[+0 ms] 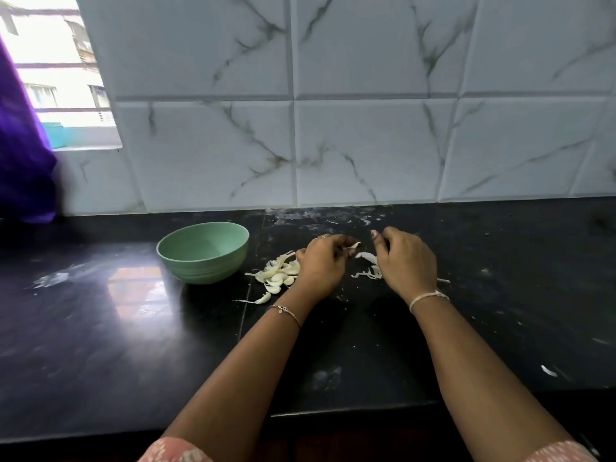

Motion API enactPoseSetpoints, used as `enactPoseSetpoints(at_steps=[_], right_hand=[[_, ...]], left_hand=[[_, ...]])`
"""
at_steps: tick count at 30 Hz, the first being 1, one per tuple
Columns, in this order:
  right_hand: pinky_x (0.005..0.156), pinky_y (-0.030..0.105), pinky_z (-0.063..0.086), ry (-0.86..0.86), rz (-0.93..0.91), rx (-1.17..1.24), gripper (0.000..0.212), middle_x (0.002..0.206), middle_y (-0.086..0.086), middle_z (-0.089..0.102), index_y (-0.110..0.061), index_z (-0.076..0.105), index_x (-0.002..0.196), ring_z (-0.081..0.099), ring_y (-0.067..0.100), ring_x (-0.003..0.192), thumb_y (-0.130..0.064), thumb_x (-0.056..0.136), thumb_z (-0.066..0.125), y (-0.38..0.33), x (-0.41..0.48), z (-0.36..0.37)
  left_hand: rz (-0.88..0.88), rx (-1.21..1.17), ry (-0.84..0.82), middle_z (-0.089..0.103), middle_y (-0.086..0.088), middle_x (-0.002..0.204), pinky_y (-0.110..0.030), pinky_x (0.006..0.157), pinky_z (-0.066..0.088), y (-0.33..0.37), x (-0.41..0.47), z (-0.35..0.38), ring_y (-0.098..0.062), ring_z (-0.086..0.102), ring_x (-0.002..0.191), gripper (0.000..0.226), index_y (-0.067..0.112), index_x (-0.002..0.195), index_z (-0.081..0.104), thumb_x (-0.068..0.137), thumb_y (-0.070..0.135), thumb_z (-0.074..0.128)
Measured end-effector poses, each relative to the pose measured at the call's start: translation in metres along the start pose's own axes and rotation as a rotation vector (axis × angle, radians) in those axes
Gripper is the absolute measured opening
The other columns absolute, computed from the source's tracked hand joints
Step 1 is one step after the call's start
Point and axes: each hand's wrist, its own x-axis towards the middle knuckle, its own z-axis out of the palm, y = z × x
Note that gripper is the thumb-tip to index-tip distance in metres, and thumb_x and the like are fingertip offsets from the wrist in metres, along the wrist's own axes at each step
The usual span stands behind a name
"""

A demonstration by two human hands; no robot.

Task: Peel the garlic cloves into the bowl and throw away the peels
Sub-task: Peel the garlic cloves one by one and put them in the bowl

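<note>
A pale green bowl (203,251) stands on the black counter (100,321), left of my hands; I see nothing inside it. A heap of garlic cloves (278,275) lies between the bowl and my left hand (321,265). That hand's curled fingers hold a garlic clove (352,249) whose tip sticks out to the right. My right hand (405,261) hovers just right of it with fingers curled; what it pinches, if anything, is hidden. Loose white peels (370,268) lie on the counter between and under the two hands.
A marble-patterned tiled wall (366,128) rises right behind the counter. A window (56,78) and a purple cloth (23,155) are at the far left. Small peel scraps (548,371) dot the counter at the right. The counter's front edge runs near my forearms.
</note>
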Motion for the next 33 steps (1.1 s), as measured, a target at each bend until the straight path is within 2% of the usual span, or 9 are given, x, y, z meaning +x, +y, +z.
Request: enactPoseSetpoints(at_steps=[2,7,11,14,17,20,24,28,33], right_hand=[[0.059,0.031,0.032,-0.033,-0.032,0.004,0.033,0.070,-0.004,0.050,-0.019,0.047,0.075,0.052,0.023,0.068,-0.038,0.101,0.043,-0.002,-0.001,0.003],[0.061,0.031,0.040,-0.052,-0.180,0.010,0.024,0.084,-0.002,0.063,-0.019,0.060,0.086,0.060,0.022,0.080,-0.037,0.097,0.050,-0.023,-0.003,0.011],[0.066,0.031,0.048,-0.134,-0.275,0.071,0.016,0.093,-0.006,0.063,-0.022,0.064,0.094,0.060,0.017,0.085,-0.034,0.095,0.054,-0.050,0.001,0.017],[0.071,0.030,0.049,-0.252,-0.333,0.079,0.011,0.099,-0.010,0.061,-0.025,0.065,0.098,0.060,0.013,0.091,-0.031,0.094,0.057,-0.069,0.006,0.028],[0.081,0.033,0.051,-0.393,-0.335,0.019,0.014,0.108,-0.009,0.061,-0.028,0.068,0.102,0.059,0.013,0.101,-0.024,0.094,0.058,-0.078,0.018,0.037],[0.088,0.037,0.051,-0.542,-0.310,-0.069,0.017,0.114,-0.004,0.063,-0.026,0.069,0.107,0.059,0.017,0.107,-0.025,0.091,0.062,-0.074,0.028,0.047],[0.085,0.032,0.049,-0.564,-0.296,-0.030,0.021,0.110,-0.002,0.066,-0.023,0.071,0.109,0.061,0.018,0.104,-0.033,0.092,0.064,-0.065,0.024,0.055],[0.088,0.030,0.048,-0.545,-0.304,-0.019,0.021,0.112,0.000,0.068,-0.020,0.070,0.113,0.063,0.018,0.103,-0.017,0.094,0.061,-0.057,0.021,0.054],[0.086,0.027,0.048,-0.504,-0.279,0.066,0.017,0.104,0.002,0.072,-0.017,0.073,0.105,0.065,0.019,0.099,-0.013,0.091,0.064,-0.051,0.017,0.045]], left_hand=[[-0.048,0.019,0.041,0.065,0.010,0.093,-0.032,0.088,0.027,-0.008,0.002,-0.026,-0.016,0.057,0.104,0.022,0.028,0.116,0.068,0.098,0.027,0.055],[-0.140,0.236,0.189,0.071,0.001,0.112,-0.041,0.104,0.033,-0.053,0.011,-0.119,-0.023,0.058,0.114,0.026,0.031,0.113,0.071,0.095,0.043,0.057],[-0.262,0.388,0.153,0.070,0.006,0.106,-0.039,0.094,0.027,-0.088,0.003,-0.166,-0.021,0.055,0.113,0.019,0.030,0.099,0.070,0.091,0.045,0.062],[-0.297,0.464,0.104,0.067,0.012,0.099,-0.042,0.092,0.026,-0.104,0.003,-0.175,-0.017,0.055,0.112,0.003,0.034,0.087,0.066,0.088,0.037,0.064],[-0.301,0.560,0.029,0.062,0.014,0.094,-0.045,0.098,0.026,-0.110,0.007,-0.175,-0.017,0.055,0.111,0.004,0.034,0.086,0.065,0.088,0.032,0.062],[-0.261,0.606,0.038,0.065,0.007,0.109,-0.044,0.097,0.026,-0.110,0.014,-0.169,-0.022,0.053,0.115,0.010,0.035,0.095,0.068,0.089,0.037,0.060],[-0.155,0.589,0.080,0.062,0.005,0.120,-0.043,0.096,0.027,-0.098,0.026,-0.155,-0.023,0.051,0.119,0.013,0.035,0.101,0.066,0.090,0.040,0.061],[-0.073,0.481,-0.020,0.067,0.003,0.099,-0.034,0.083,0.044,-0.074,0.025,-0.141,-0.020,0.061,0.097,0.012,0.029,0.088,0.065,0.084,0.039,0.069],[-0.021,0.296,-0.250,0.062,0.011,0.072,-0.024,0.069,0.044,-0.041,0.008,-0.108,-0.010,0.058,0.072,0.019,0.025,0.077,0.064,0.078,0.039,0.077]])
